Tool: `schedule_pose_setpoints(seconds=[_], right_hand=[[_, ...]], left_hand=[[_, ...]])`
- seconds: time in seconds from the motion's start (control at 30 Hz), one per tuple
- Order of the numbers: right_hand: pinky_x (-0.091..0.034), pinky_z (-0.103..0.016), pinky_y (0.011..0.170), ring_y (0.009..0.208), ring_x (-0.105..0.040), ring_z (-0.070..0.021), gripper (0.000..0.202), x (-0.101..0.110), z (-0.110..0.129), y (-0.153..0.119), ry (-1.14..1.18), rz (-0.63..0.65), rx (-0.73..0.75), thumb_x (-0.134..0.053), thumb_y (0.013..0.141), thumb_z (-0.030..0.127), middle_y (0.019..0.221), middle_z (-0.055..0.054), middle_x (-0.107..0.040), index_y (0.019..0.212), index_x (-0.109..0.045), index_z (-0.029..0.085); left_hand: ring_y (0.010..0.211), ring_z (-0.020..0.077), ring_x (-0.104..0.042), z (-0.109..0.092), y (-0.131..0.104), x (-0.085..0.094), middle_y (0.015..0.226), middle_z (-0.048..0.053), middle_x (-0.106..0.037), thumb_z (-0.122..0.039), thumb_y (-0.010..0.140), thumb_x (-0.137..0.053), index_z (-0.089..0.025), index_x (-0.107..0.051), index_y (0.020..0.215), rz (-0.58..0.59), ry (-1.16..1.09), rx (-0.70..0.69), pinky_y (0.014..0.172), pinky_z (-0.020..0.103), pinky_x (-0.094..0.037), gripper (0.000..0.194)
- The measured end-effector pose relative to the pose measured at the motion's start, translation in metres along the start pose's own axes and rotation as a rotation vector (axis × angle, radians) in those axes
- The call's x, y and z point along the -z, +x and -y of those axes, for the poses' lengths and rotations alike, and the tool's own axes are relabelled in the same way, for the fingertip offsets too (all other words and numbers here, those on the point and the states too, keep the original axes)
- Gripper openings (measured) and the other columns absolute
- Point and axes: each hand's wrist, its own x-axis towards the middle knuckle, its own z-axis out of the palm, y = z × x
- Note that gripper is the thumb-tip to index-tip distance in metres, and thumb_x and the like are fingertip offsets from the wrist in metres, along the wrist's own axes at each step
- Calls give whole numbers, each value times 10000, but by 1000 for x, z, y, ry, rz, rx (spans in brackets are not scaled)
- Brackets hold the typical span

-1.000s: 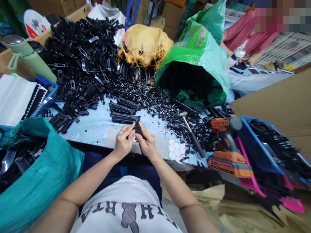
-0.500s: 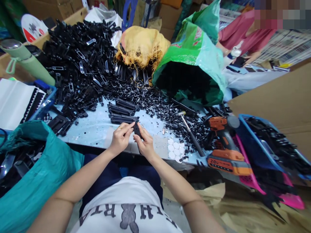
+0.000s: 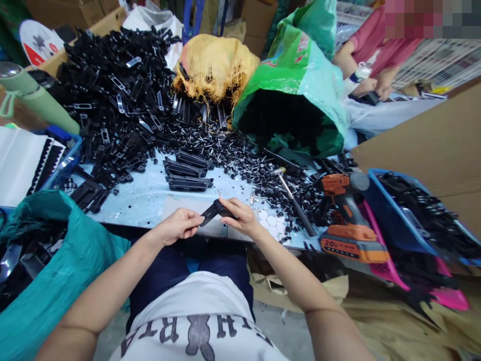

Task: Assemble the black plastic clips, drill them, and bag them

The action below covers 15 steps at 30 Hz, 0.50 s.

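Note:
Over the table's front edge I hold a black jointed part (image 3: 211,211), bent at its middle. My left hand (image 3: 179,224) pinches its left end between thumb and fingers. Around its right end close the thumb and fingers of my right hand (image 3: 240,215). Just beyond lie several assembled black parts (image 3: 190,182), side by side on the light blue table cover (image 3: 150,193). A heap of small black pieces and pins (image 3: 240,158) spreads behind them.
Black brackets (image 3: 120,85) are piled at the back left. A hammer (image 3: 296,203), white discs (image 3: 272,223) and an orange drill (image 3: 351,220) lie right. Green sack (image 3: 296,75) and yellow sack (image 3: 218,60) stand behind; teal sack (image 3: 90,250) front left. A person in red (image 3: 376,60) works beyond.
My hands have moved apart, the left one toward the left and the right one rightward. The black part between them now shows as a wide bent shape. The view has shifted slightly.

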Motion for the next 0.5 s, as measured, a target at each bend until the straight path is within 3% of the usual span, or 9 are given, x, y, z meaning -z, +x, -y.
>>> schedule_pose_setpoints(seconds=[0.1, 0.27, 0.4, 0.5], right_hand=[[-472, -239, 667, 786, -568, -143, 524, 15, -2, -10, -144, 154, 124, -491, 873, 431, 943, -79, -570, 1353, -403, 240], [-420, -235, 594, 650, -493, -126, 509, 32, 7, -22, -331, 320, 268, -462, 863, 507, 762, -36, -518, 1303, -474, 251], [-392, -221, 577, 617, -464, -120, 521, 37, 17, -26, -367, 383, 240, -451, 860, 527, 695, -8, -469, 1305, -476, 257], [-395, -198, 602, 622, -473, -102, 509, 35, 22, -34, -331, 377, 105, -463, 853, 531, 686, 1, -470, 1282, -502, 259]], left_hand=[[297, 12, -243, 9, -8, 3, 340, -77, -380, -549, 716, -610, -107, -554, 678, 47, 27, 10, 355, 163, -121, 448], [308, 22, -245, 17, -28, 8, 341, -68, -398, -547, 743, -587, -126, -535, 671, -82, 206, 8, 374, 168, -128, 430], [334, 29, -226, 14, -39, -1, 327, -74, -340, -593, 750, -545, -155, -447, 566, -144, 326, 32, 400, 170, -166, 485], [350, 40, -230, 12, -50, -14, 338, -69, -319, -616, 734, -541, -168, -388, 514, -200, 415, 36, 408, 176, -191, 522]])
